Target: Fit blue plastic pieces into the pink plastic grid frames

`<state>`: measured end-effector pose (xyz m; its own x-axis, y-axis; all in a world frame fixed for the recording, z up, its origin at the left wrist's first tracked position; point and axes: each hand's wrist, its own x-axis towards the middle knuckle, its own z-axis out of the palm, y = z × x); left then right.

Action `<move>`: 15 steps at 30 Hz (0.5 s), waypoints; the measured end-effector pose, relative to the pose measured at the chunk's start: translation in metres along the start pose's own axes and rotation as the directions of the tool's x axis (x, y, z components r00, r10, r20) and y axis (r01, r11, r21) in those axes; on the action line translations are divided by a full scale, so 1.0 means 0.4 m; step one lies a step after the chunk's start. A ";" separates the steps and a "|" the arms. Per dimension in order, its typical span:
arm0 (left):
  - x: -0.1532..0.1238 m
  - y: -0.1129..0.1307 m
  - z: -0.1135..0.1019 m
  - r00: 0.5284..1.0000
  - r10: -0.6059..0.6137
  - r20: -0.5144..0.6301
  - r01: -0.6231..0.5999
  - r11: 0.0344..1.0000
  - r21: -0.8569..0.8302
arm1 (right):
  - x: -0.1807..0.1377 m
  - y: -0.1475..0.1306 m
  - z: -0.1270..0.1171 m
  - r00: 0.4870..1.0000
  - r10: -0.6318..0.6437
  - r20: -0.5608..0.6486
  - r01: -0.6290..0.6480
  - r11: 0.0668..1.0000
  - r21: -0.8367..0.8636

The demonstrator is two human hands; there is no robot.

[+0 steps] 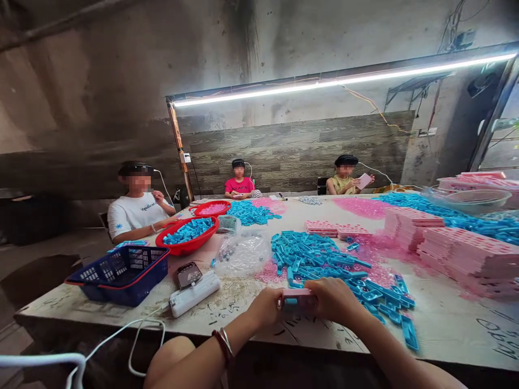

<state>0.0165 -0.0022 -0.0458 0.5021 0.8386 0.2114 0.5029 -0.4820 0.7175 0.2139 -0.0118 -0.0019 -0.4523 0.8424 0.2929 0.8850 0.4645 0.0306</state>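
Observation:
My left hand and my right hand meet at the table's near edge, both closed on a small pink plastic block held between them. Just beyond my right hand lies a heap of blue plastic pieces with loose pink bits scattered among them. The heap trails along the table to the right of my right wrist. A red bangle sits on my left wrist.
Stacks of pink blocks fill the right side. A blue basket, a red bowl of blue pieces, a phone, a white power bank and a clear bag lie left. Three people sit at the far side.

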 end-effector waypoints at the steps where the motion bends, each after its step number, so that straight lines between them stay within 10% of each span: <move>1: -0.001 -0.001 0.003 1.000 -0.007 -0.010 0.007 1.000 -0.001 | 0.000 0.000 0.000 1.000 -0.001 -0.007 0.001 1.000 -0.001; 15: -0.007 0.009 0.002 0.999 -0.007 -0.034 0.012 0.989 0.150 | -0.002 0.000 0.001 1.000 0.018 0.016 -0.017 1.000 -0.014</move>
<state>0.0174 -0.0064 -0.0441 0.4744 0.8499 0.2293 0.6086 -0.5049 0.6122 0.2142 -0.0122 -0.0025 -0.4384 0.8548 0.2778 0.8942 0.4459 0.0389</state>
